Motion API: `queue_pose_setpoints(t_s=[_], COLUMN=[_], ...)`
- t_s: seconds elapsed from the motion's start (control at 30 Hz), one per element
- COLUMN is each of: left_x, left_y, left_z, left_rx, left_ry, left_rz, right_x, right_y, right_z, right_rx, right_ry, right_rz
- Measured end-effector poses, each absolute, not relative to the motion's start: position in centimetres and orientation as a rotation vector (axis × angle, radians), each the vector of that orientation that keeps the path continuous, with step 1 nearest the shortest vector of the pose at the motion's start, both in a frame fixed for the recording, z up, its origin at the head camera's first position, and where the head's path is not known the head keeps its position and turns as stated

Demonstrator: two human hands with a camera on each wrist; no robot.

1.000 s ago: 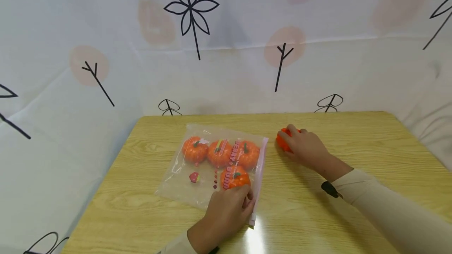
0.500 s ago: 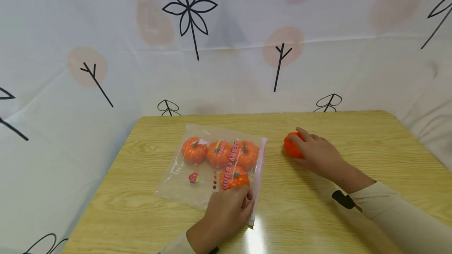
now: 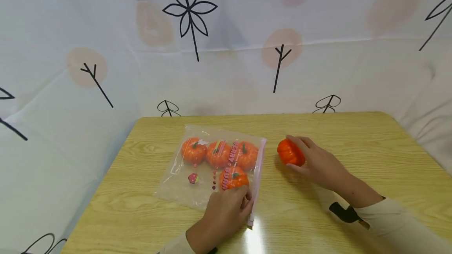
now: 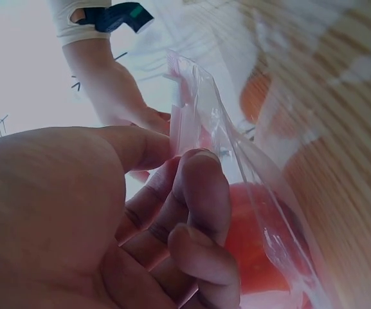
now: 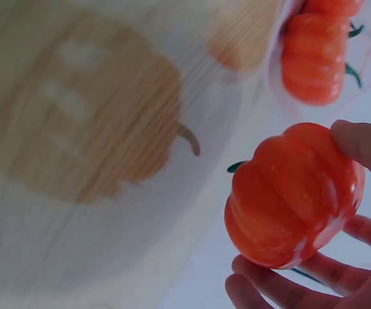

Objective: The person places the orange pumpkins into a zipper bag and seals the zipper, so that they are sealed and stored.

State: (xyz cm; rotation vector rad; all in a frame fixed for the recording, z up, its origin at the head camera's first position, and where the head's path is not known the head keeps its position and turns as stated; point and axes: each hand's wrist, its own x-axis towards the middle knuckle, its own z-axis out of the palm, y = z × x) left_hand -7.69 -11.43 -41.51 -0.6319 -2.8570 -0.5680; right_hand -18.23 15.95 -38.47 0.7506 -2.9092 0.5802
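Observation:
My right hand (image 3: 321,167) grips a small orange toy pumpkin (image 3: 290,153) between thumb and fingers, just right of the bag's opening. In the right wrist view this pumpkin (image 5: 294,193) lies tilted, its green stem to the left, and it appears held off the table. A clear zip bag (image 3: 178,185) with pink print lies flat, several more pumpkins (image 3: 193,151) inside it. My left hand (image 3: 226,211) pinches the near end of the bag's pink zip edge (image 3: 259,167). The left wrist view shows the plastic (image 4: 184,125) between thumb and fingers.
The wood-grain table (image 3: 353,136) carries the bag at its left middle. A white cloth (image 3: 226,81) with printed plants and blotches hangs behind the table and along its sides. A dark device (image 3: 344,211) sits at my right wrist.
My right hand has drawn the pumpkin first rightward, then slightly back left and nearer to me, tilting it. My left hand and the bag have stayed in place.

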Motion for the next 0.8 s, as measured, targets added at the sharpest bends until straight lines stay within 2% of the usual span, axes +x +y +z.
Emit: queue_pose_setpoints(t_s=[0.43,0.8], left_x=[-7.8,-7.8], left_y=[-11.2,-11.4], left_z=[-41.4,-41.1], left_rx=[-0.637,-0.624], left_ry=[-2.876,-2.898], left_rz=[-0.572,-0.596], right_x=[-16.4,-16.2], right_y=[14.8,14.8], right_z=[-38.8,-39.0], right_rx=[0.702,0.633], right_ry=[-2.898,-2.944], right_rz=[0.958,1.249])
